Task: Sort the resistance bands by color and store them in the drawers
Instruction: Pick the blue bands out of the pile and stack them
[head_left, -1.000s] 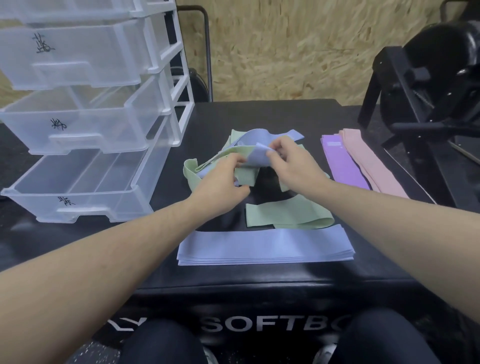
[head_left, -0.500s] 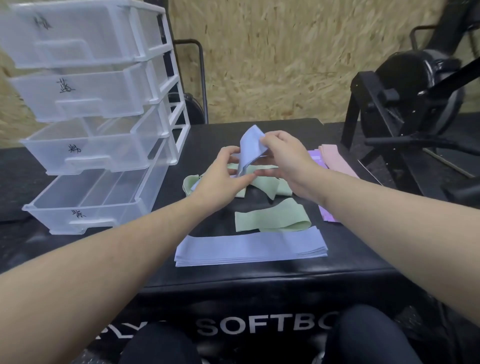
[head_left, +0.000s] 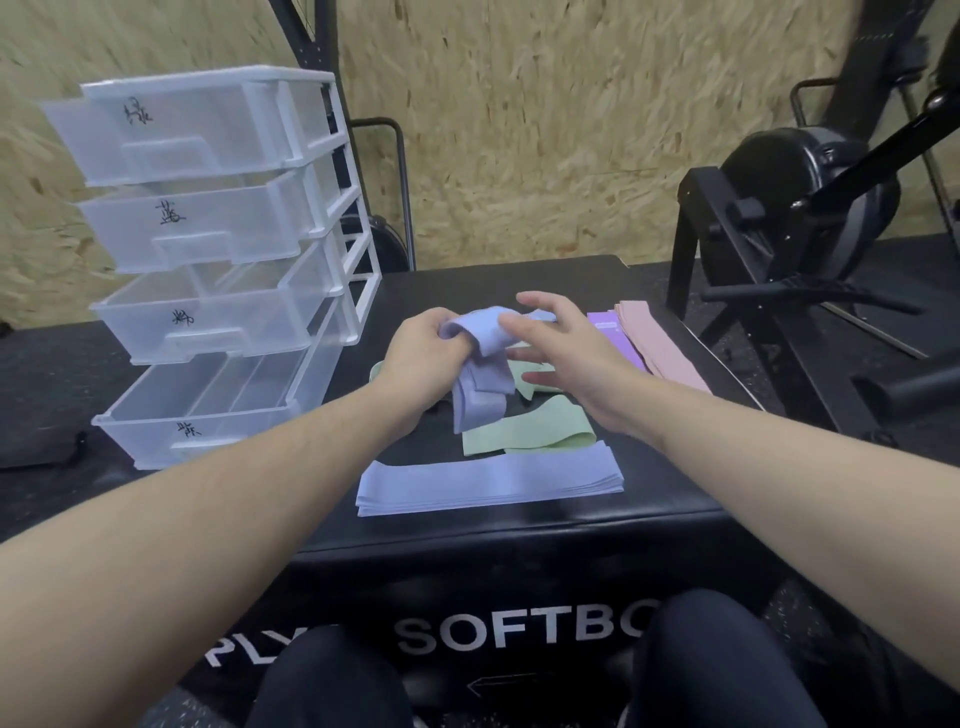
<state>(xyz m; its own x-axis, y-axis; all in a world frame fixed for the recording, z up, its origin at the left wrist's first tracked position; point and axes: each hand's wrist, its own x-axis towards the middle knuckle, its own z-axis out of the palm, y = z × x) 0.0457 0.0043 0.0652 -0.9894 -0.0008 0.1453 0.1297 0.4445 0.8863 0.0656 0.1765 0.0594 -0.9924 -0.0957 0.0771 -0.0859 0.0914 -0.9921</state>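
Since a moment ago I've lifted the blue band (head_left: 480, 374) clear of the green bands (head_left: 524, 434), and it now hangs bunched over the black worktop (head_left: 457, 283) by the chipboard wall (head_left: 545, 130). My left hand (head_left: 423, 358) grips it at its top; my right hand (head_left: 563, 348) is spread open beside it. Stacked blue bands (head_left: 488, 483) lie nearest me. All four clear drawers (head_left: 208, 306) stand pulled out, nothing visible inside.
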